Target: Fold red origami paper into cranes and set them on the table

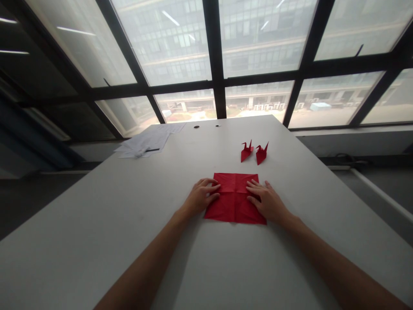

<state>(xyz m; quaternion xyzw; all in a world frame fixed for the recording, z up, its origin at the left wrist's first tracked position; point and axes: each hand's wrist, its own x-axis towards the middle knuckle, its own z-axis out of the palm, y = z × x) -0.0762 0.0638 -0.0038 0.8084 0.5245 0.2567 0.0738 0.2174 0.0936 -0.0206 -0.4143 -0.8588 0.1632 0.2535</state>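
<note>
A square sheet of red origami paper (235, 209) lies unfolded on the white table, with crease lines crossing at its middle. My left hand (201, 196) rests on the sheet's left edge, fingers stretched out and apart. On the right edge, my right hand (266, 200) lies with spread fingers touching the paper. Neither hand grips it. Beyond the sheet, slightly to the right, stand two folded red paper cranes, one crane (247, 152) beside the other crane (262, 154).
The white table (129, 224) reaches toward large dark-framed windows (217, 56). Loose white papers (146, 140) with a dark pen (152, 150) lie at its far left. Two small round holes sit near the far edge. Cables (350, 160) lie beyond the right side.
</note>
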